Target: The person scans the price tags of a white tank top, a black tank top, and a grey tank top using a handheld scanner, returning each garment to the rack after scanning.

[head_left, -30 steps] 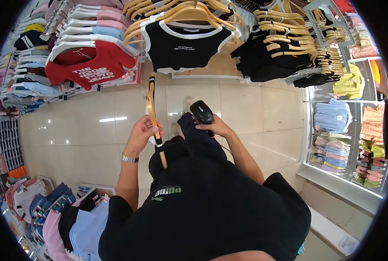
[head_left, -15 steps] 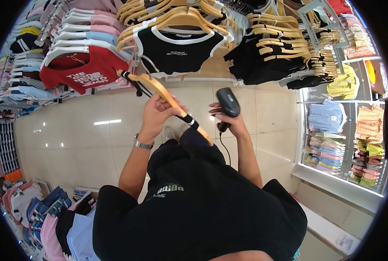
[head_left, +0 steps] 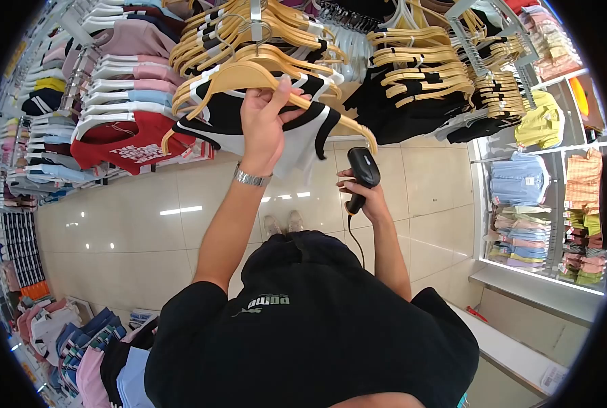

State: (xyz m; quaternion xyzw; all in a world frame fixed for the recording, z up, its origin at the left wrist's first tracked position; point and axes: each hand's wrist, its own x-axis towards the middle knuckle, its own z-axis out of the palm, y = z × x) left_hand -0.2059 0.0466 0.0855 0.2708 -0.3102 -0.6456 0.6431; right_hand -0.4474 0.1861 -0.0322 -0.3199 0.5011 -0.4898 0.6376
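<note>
A clothes shop with a pale tiled floor and a crowded rack of tops. The left hand, lower and over the floor half a second ago, is now raised to the rack, its fingers curled around a wooden hanger carrying a black-and-white top. The right hand has barely moved, its fingers wrapped around a black scanner just below the top.

Wooden hanger w/ blk-white top, held high, near level; blk scanner upright, cord hanging down.
</note>
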